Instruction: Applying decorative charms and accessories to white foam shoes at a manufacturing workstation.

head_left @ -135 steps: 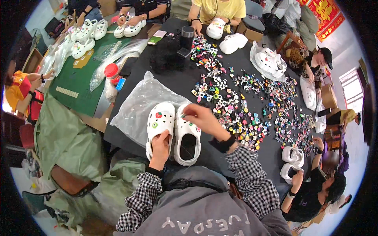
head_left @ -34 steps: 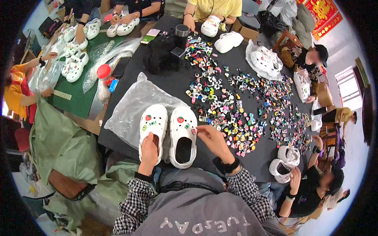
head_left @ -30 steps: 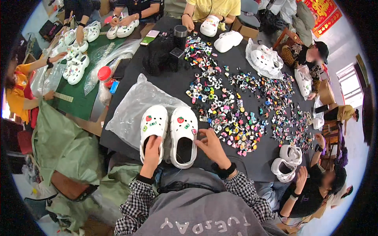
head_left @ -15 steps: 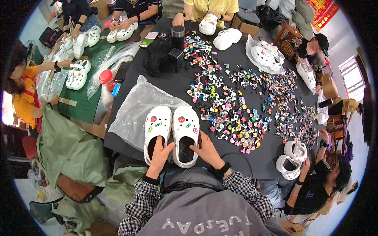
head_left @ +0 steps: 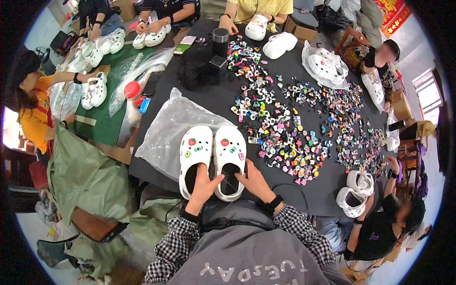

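Observation:
A pair of white clogs stands side by side in front of me, toes pointing away. Each carries a strawberry charm, green letter charms and other small charms on its perforated top. My left hand (head_left: pixel 205 189) reaches over the heel part of the left clog (head_left: pixel 195 146), thumb stretched across to the right clog (head_left: pixel 229 142). Along the outer side of that right clog my right hand (head_left: pixel 259 182) is closed, thumb over the rim of its opening. The fingertips under and inside the shoes are hidden. A clear plastic bag (head_left: pixel 161 135) lies beneath and beside the pair.
Loose colourful charms (head_left: pixel 289 142) cover much of the black table (head_left: pixel 199 107). More white clogs (head_left: pixel 354 192) sit at the right, beside a co-worker's hand. A red-lidded jar (head_left: pixel 133 91) stands on the green table at the left. Several co-workers handle clogs around both tables.
The whole picture has shifted slightly to the right. Both hands stay on the clogs, with hardly any change in grip.

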The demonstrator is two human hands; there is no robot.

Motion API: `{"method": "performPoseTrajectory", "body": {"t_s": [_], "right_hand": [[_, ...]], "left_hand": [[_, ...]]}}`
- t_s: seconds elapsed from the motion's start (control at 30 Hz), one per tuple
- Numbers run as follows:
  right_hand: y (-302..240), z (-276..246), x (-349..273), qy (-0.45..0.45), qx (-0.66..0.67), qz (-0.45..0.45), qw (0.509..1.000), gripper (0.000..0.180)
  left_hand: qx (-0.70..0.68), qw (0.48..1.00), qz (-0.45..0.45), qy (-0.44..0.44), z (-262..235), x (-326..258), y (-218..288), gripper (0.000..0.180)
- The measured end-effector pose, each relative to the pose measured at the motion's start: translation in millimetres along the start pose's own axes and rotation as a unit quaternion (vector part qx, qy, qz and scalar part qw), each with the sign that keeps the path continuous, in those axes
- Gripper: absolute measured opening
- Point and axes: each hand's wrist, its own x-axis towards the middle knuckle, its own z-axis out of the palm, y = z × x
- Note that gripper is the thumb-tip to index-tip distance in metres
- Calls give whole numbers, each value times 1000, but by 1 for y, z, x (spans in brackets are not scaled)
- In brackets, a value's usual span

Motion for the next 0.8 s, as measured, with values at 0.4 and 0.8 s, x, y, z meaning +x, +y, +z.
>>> {"method": "performPoseTrajectory", "body": {"t_s": [0.4, 0.8], "right_hand": [[10, 4, 2, 22, -7, -24, 999, 65], [5, 0, 0, 21, -6, -10, 1000, 65]], "left_hand": [[2, 1000, -17, -15, 1, 0, 2, 78], [54, 997, -29, -38, -9, 1, 17, 75]]}}
